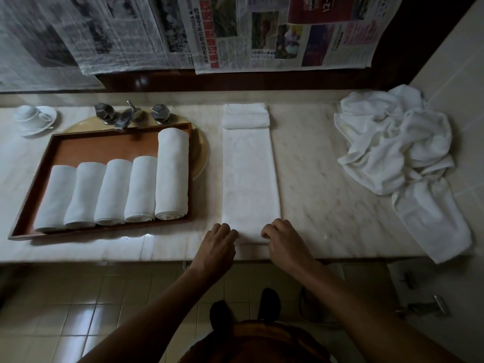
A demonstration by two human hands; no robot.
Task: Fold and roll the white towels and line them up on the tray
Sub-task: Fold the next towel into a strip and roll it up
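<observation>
Looks like the very start of the roll is what's being done here. A folded towel is laid out as a long narrow strip on the marble counter, just right of the tray, running away from the counter's near edge. Its near end is pinched from both sides. The left hand has its fingers curled onto the left corner and the right hand onto the right corner, so cloth is being grasped by both, not just patted flat. The far end looks doubled back (or a second folded piece is sitting there, hard to say which).

Five rolled towels are already lined up on the tray, the rightmost one longer than the rest. With a loose pile waiting at the right end of the counter, the job could be judged maybe halfway.

For a tidy roll, the first turn should be made small and tight, with both corners tucked under together. If one side gets led, a cone is produced instead of a cylinder. The strip's long edges should be watched and kept stacked as it's pushed forward. Pressure is best kept light and even, since terry probably squashes and springs back. Bare tray floor shows only behind the four shorter rolls, so placement will need some thought.
</observation>
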